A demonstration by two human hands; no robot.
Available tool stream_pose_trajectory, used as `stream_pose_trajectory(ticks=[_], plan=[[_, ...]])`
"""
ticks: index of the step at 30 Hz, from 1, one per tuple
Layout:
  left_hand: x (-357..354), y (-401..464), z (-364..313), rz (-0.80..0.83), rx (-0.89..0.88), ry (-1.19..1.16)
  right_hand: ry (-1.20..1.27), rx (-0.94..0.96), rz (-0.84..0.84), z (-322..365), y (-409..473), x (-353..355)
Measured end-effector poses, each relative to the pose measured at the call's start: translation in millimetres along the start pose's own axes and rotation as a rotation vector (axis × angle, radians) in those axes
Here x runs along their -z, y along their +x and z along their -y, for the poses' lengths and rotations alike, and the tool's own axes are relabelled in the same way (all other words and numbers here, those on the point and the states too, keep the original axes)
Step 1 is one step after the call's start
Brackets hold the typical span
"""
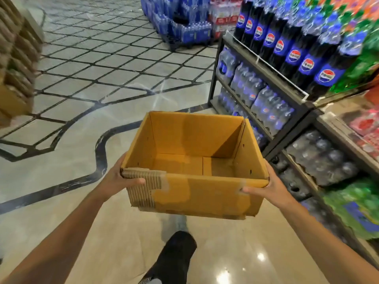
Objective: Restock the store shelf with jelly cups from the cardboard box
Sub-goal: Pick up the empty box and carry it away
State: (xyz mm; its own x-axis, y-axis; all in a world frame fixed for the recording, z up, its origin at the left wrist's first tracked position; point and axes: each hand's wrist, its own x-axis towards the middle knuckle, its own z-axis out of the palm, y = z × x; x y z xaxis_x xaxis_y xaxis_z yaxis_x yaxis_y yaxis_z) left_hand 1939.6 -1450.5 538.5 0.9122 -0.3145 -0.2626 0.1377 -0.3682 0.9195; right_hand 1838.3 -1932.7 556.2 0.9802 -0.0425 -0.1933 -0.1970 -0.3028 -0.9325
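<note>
I hold an open brown cardboard box (pixel 196 193) in front of me above the floor, with both hands. My left hand (pixel 121 177) grips its near left corner, where the outer paper is torn off. My right hand (pixel 264 186) grips the near right corner. The inside of the box shows only bare cardboard; no jelly cups are in view. Pink and red packets (pixel 367 128) lie on a shelf at the far right, blurred.
A dark metal shelf rack (pixel 295 103) along the right carries cola bottles (pixel 295 56) and packs of bottled water (pixel 266 105). Stacked blue bottle packs (pixel 184 27) stand on the floor ahead. A blurred carton stack (pixel 14 58) is at the left. My dark trouser leg (pixel 174 257) is below the box.
</note>
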Motion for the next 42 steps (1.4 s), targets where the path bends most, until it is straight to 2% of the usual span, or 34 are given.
stream_pose_trajectory(ticks=[5,11,16,21,26,33,42], plan=[[29.2,139.1,-14.5,-0.051,0.036,-0.032,-0.028,-0.078,0.004,1.5,150.1,33.4],[53.5,285.9,-47.8,-0.042,0.032,0.036,-0.042,-0.11,0.005,21.7,311.9,72.6],[76.2,406.3,-64.5,-0.077,0.072,0.036,-0.09,-0.083,0.064,26.4,457.2,95.3],[75.7,521.5,-92.9,-0.21,0.106,0.009,-0.084,-0.16,0.126,19.0,608.9,129.4],[88.6,627.8,-105.8,-0.223,0.154,-0.032,-0.155,-0.188,0.18,29.9,749.0,151.9],[125.8,762.1,-70.4,-0.25,0.304,-0.092,-0.203,-0.209,0.223,21.3,905.3,138.3],[139.6,914.6,39.6,-0.253,0.389,-0.125,-0.258,-0.33,0.21,-76.4,1062.0,96.4]])
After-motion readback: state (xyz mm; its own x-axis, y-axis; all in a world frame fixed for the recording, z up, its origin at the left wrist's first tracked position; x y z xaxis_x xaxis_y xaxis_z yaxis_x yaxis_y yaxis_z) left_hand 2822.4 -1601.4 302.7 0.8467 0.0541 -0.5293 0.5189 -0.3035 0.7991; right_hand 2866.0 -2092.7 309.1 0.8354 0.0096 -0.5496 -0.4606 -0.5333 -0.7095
